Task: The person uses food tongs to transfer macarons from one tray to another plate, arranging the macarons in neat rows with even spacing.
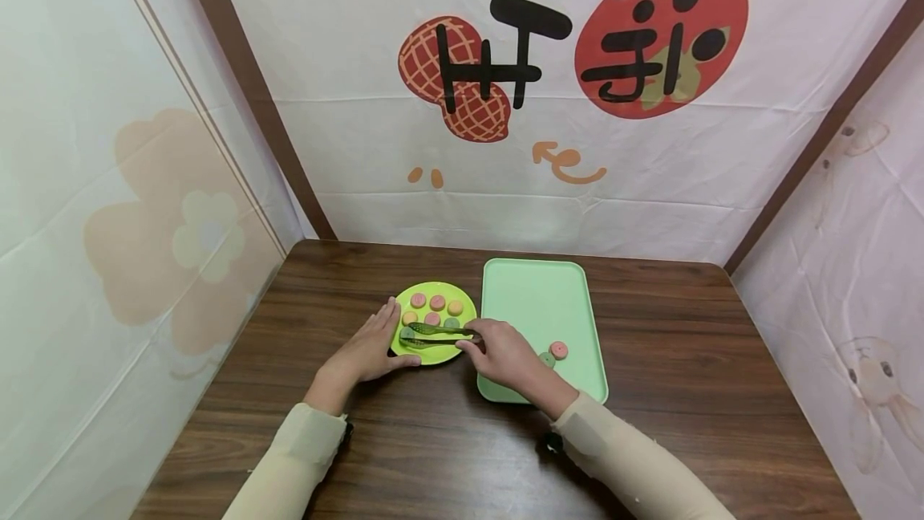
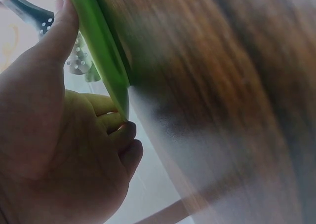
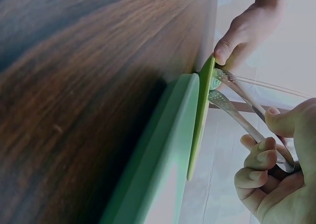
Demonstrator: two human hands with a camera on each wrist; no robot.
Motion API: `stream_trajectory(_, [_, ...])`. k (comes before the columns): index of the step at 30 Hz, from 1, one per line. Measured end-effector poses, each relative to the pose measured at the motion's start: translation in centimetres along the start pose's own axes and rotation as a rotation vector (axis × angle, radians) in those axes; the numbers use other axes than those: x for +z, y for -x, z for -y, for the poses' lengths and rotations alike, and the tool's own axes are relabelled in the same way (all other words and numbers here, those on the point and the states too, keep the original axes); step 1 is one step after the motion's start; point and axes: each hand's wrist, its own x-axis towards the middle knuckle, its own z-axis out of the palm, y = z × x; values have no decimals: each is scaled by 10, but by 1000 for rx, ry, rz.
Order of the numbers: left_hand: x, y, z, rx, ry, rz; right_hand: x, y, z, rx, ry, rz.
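Observation:
My right hand [image 1: 501,353] grips perforated serving tongs [image 1: 440,340], whose arms reach left over a yellow-green plate [image 1: 436,355]. In the right wrist view, a green macaron [image 3: 215,83] lies between the spread tips of the tongs. At the plate's left side is my left hand [image 1: 364,347], fingers extended and thumb spread along the near rim. The left wrist view shows its thumb [image 2: 64,24] touching the plate's edge. Several pink, yellow and green macarons lie on the plate, among them a pink macaron [image 1: 437,302] and a yellow macaron [image 1: 455,308].
A light green tray [image 1: 537,287] stands right of the plate, partly beneath my right forearm. On it lie a pink macaron [image 1: 559,350] and a green macaron [image 1: 547,359], partly hidden by the wrist. Printed cloth walls surround the brown wooden table [image 1: 433,448].

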Motion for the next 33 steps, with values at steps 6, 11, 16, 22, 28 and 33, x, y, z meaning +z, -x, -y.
stream_trajectory(6, [-1,0,-1,0,-5,1,3,-2,-1,-4,8,-1])
stream_trajectory(11, [-1,0,-1,-1,-3,0,4,-3,0,5,11,5])
stream_trajectory(16, [0,0,0,-4,-4,0,6,-4,0,14,17,13])
stream_trajectory(22, [0,1,0,-7,-2,7,9,-4,1,33,23,15])
stream_trajectory(28, [0,0,1,0,1,1,10,-5,2,41,23,6])
stream_trajectory(33, [0,0,1,6,-1,1,11,-6,3,50,28,7])
